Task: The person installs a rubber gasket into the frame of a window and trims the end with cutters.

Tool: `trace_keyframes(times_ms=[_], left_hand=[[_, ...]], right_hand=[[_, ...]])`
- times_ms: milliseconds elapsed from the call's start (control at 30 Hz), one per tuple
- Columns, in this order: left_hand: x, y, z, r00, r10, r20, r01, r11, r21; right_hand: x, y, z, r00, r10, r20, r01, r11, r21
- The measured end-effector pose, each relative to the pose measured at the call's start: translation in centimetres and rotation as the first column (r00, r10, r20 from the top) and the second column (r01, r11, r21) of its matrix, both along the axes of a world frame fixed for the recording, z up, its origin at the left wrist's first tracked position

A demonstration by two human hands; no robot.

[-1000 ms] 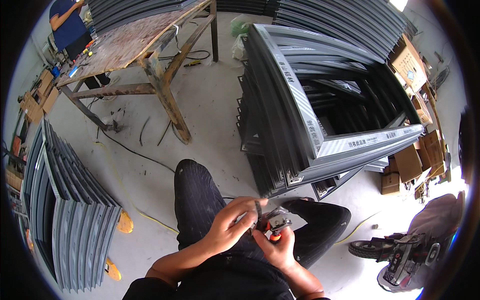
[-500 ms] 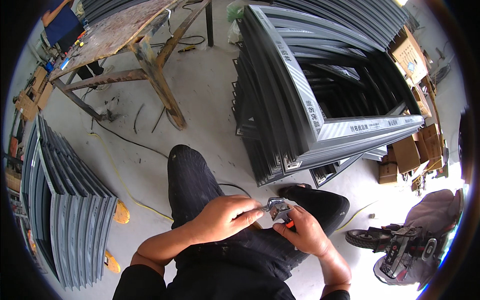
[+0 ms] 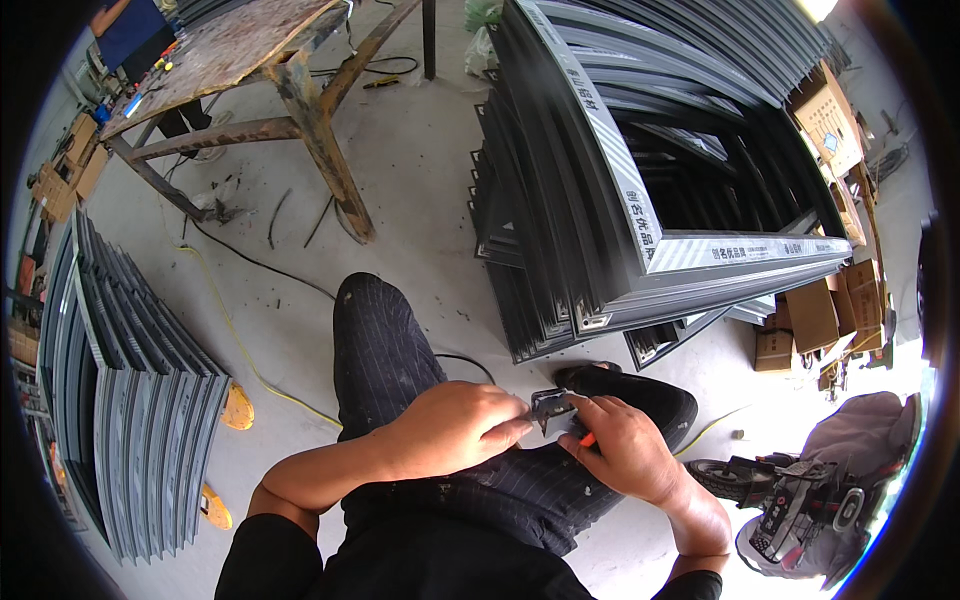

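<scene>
Above my lap, my left hand (image 3: 465, 425) is closed, its thumb and fingers pinching the left side of a small grey metal bracket (image 3: 552, 408). My right hand (image 3: 630, 445) is closed around the bracket's right side. A bit of orange (image 3: 588, 440) shows beside the right thumb; the rest of that thing is hidden in the hand. The bracket has a bent, angular shape, but its finer details are too small to make out.
Stacked dark grey metal frames (image 3: 700, 255) stand ahead to the right, more frames (image 3: 150, 420) to the left. A worn worktable (image 3: 240, 60) is at the far left, with a person (image 3: 135, 40) beside it. Cardboard boxes (image 3: 810, 315) and a two-wheeler (image 3: 800, 500) are at right. Cables (image 3: 260, 265) cross the floor.
The metal bracket has turned between my fingers, and my hands have drawn slightly closer around it. My right forearm has shifted a little outward. The whole view has tilted slightly.
</scene>
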State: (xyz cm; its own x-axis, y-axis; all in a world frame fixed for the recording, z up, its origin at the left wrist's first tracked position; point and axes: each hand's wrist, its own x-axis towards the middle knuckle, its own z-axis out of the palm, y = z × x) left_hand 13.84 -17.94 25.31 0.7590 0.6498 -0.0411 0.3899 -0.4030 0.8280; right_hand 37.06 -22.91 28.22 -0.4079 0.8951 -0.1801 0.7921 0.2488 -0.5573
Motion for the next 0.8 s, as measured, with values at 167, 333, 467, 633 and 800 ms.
trace_keyframes(times_ms=[167, 333, 467, 633, 800], left_hand=[[-0.7, 0.2, -1.0, 0.973, 0.036, 0.228, 0.005, 0.984, -0.177], [-1.8, 0.0, -2.5, 0.947, 0.127, 0.294, -0.015, 0.935, -0.354], [-1.2, 0.2, -1.5, 0.961, 0.125, 0.246, -0.115, 0.992, -0.054], [-0.8, -0.1, -1.4, 0.963, 0.151, 0.225, -0.177, 0.979, 0.103], [-0.2, -0.3, -0.8, 0.977, 0.153, 0.151, -0.177, 0.971, 0.162]], right_hand=[[0.4, 0.0, 0.4, 0.996, -0.091, -0.017, 0.089, 0.988, -0.125], [1.0, 0.3, 0.8, 0.996, -0.092, 0.011, 0.092, 0.978, -0.189], [1.1, 0.2, 0.0, 0.997, -0.073, -0.027, 0.069, 0.987, -0.143], [0.7, -0.1, -0.1, 0.998, -0.059, -0.026, 0.056, 0.994, -0.097], [0.0, -0.1, -0.6, 0.999, -0.035, -0.027, 0.035, 0.999, -0.016]])
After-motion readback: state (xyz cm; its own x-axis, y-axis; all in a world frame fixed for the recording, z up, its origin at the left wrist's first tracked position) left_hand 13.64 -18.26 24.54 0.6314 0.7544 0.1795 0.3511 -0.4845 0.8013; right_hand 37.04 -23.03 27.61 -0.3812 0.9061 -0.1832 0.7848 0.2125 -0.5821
